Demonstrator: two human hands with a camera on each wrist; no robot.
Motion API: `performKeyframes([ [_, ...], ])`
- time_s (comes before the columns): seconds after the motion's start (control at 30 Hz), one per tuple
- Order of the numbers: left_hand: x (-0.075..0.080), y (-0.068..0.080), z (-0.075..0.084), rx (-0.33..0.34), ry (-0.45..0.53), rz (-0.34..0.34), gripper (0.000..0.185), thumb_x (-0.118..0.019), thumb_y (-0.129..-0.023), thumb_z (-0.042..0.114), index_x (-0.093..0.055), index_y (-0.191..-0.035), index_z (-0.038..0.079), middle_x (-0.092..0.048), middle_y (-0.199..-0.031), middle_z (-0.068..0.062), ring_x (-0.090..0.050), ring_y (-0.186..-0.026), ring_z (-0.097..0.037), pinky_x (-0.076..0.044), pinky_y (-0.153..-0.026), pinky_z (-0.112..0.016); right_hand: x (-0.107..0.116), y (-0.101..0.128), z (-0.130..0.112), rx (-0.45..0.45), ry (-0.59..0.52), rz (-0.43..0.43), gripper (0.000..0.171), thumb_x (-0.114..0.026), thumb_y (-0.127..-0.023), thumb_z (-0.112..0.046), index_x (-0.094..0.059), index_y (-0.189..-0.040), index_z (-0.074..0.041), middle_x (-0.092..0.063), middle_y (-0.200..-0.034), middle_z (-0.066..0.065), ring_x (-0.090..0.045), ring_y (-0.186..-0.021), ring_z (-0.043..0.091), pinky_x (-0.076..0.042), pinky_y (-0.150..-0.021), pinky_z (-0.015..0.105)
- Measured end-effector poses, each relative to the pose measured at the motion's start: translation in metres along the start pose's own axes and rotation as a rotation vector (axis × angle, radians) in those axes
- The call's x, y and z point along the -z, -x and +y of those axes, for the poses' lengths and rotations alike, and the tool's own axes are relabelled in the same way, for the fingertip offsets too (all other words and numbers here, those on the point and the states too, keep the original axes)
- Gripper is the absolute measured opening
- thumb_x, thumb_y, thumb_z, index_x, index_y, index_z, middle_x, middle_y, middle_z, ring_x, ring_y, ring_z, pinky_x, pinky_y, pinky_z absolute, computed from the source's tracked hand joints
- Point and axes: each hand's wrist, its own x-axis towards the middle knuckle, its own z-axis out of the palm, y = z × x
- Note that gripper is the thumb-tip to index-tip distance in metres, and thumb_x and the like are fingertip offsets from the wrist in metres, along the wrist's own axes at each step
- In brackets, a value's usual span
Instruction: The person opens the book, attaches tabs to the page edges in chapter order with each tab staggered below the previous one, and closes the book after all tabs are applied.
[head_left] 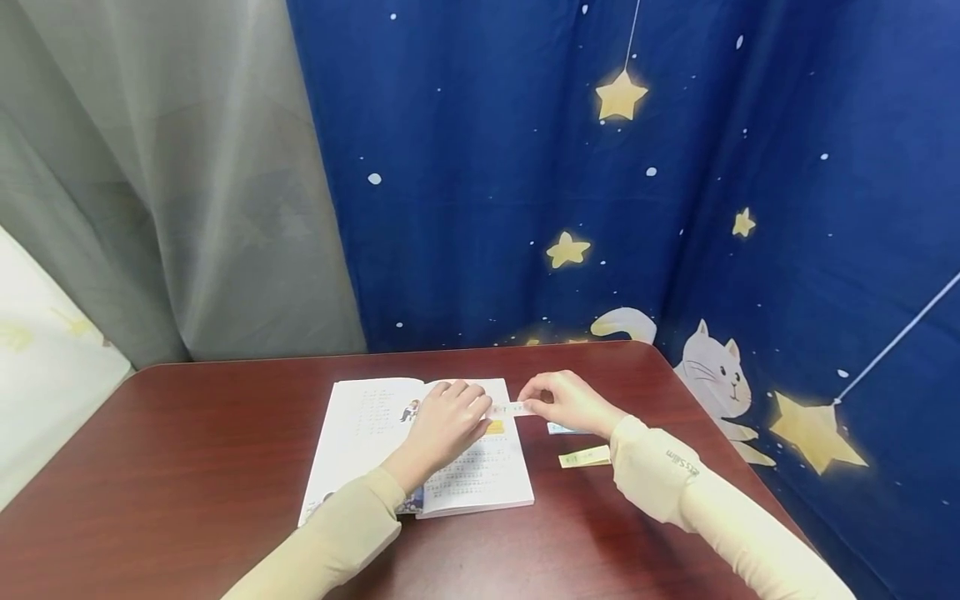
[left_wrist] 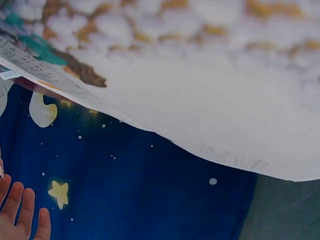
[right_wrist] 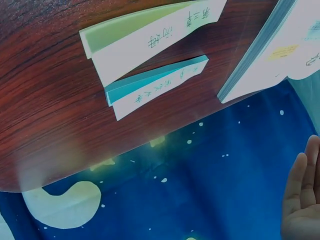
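Note:
An open book (head_left: 468, 492) lies on the table with printed text and small pictures. Over its right-hand page, my left hand (head_left: 444, 423) holds one end of a narrow whitish paper strip (head_left: 511, 409). Thumb and fingers of my right hand (head_left: 566, 402) pinch the other end, just past the page's right edge. An orange-yellow patch (head_left: 494, 427) shows on the page below the strip. The left wrist view is mostly filled by a blurred, illustrated book page (left_wrist: 210, 105), with extended fingers (left_wrist: 26, 206) in the lower corner. More fingers (right_wrist: 296, 177) appear at the right wrist view's edge.
Right of the book, a folded yellow-green paper strip (head_left: 583, 457) and a blue one (head_left: 558, 429) lie on the table, both bearing handwriting. The reddish-brown tabletop (head_left: 187, 467) ends before a blue star-patterned curtain (head_left: 487, 167) and a grey curtain (head_left: 187, 208).

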Motion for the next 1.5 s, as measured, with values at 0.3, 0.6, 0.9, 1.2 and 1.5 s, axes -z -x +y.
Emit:
performKeyframes([
  [0.3,-0.001,0.005,0.000,0.005,0.008,-0.012,0.019,-0.064,-0.075,0.028,-0.060,-0.086,0.013,-0.057,-0.089,-0.001,-0.051,-0.084,-0.019,-0.039,-0.073,-0.036,-0.002,0.001,-0.003,-0.001,-0.047,-0.025,0.009,-0.063,-0.081,-0.016,-0.067,-0.088,-0.012,-0.063,-0.080,-0.008,-0.053,-0.074,0.007,-0.044,-0.069,0.033],
  [0.6,-0.002,0.009,-0.001,-0.009,0.018,0.042,0.018,-0.064,-0.075,0.028,-0.061,-0.086,0.013,-0.058,-0.090,-0.001,-0.052,-0.085,-0.020,-0.039,-0.076,-0.038,-0.002,0.000,-0.007,-0.041,-0.069,-0.039,0.010,-0.063,-0.081,-0.016,-0.067,-0.090,-0.014,-0.064,-0.083,-0.008,-0.055,-0.074,0.004,-0.045,-0.067,0.025],
  [0.9,0.000,0.013,-0.003,0.024,0.135,0.103,0.018,-0.065,-0.074,0.028,-0.062,-0.085,0.014,-0.059,-0.093,0.000,-0.052,-0.089,-0.020,-0.037,-0.079,-0.041,-0.001,0.004,-0.010,-0.028,-0.094,-0.016,0.019,-0.063,-0.081,-0.020,-0.065,-0.098,-0.012,-0.061,-0.088,-0.011,-0.055,-0.077,0.004,-0.046,-0.070,0.028],
  [1.2,0.006,0.015,-0.005,0.068,0.182,0.072,0.019,-0.067,-0.074,0.029,-0.063,-0.083,0.013,-0.059,-0.092,0.000,-0.052,-0.087,-0.019,-0.036,-0.081,-0.041,0.005,0.015,-0.016,0.112,0.213,0.089,0.023,-0.063,-0.079,-0.035,-0.064,-0.098,-0.021,-0.058,-0.093,-0.012,-0.053,-0.087,0.006,-0.045,-0.072,0.026],
  [1.5,0.008,0.021,-0.003,0.089,0.187,0.025,0.020,-0.067,-0.072,0.032,-0.062,-0.083,0.015,-0.058,-0.092,0.002,-0.053,-0.084,-0.017,-0.036,-0.081,-0.042,-0.001,0.019,-0.020,0.343,0.408,0.206,0.020,-0.067,-0.075,-0.029,-0.066,-0.090,-0.016,-0.060,-0.088,-0.005,-0.053,-0.079,0.010,-0.046,-0.066,0.024],
])
